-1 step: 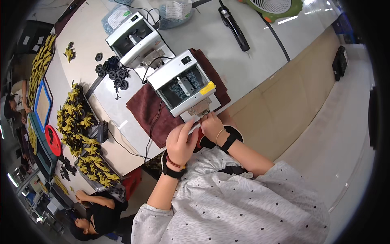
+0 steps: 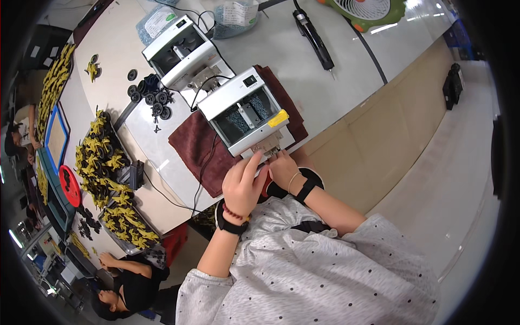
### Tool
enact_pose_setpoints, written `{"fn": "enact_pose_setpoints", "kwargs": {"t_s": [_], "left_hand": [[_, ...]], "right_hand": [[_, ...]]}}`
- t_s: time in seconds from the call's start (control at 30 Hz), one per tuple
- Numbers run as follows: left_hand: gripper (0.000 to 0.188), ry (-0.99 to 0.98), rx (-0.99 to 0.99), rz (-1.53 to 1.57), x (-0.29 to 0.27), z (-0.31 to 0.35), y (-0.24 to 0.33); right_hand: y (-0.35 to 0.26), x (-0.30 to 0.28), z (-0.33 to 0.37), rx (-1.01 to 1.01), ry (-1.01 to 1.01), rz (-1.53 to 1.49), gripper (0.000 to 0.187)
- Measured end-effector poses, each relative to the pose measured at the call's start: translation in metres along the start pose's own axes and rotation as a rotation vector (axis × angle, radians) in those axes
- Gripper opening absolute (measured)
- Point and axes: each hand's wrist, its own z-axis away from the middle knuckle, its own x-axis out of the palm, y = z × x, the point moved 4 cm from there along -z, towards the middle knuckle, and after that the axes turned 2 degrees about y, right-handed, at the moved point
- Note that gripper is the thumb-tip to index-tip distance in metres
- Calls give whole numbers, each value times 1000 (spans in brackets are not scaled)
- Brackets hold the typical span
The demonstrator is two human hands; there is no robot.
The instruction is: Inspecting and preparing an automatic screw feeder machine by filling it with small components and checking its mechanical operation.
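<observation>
A white screw feeder (image 2: 233, 142) with a clear window full of small screws stands in front of me on a dark red cloth (image 2: 189, 149). Both hands are at its metal front plate (image 2: 266, 144). My left hand (image 2: 242, 186) has its fingers stretched toward the plate's left side, the thumb apart from them, and no object shows in it. On the plate's right side, the fingers of my right hand (image 2: 283, 170) are bent together at the outlet. Whatever they pinch, if anything, is hidden.
A second screw feeder (image 2: 187, 62) stands behind the first. An electric screwdriver (image 2: 314, 40) lies at the back right, near a green fan (image 2: 368, 11). Black wheels (image 2: 154, 96) and trays of yellow-and-black toy motorcycles (image 2: 100, 157) are on the left. A co-worker (image 2: 132, 279) sits at lower left.
My left hand has shifted slightly up and right, its fingertips now closer to the feeder's front plate. My right hand stays in nearly the same place.
</observation>
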Motion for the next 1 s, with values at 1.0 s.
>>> {"fn": "enact_pose_setpoints", "kwargs": {"t_s": [1.0], "left_hand": [[19, -107, 189, -140, 19, -3, -23]], "right_hand": [[4, -197, -43, -99, 435, -532, 8]]}}
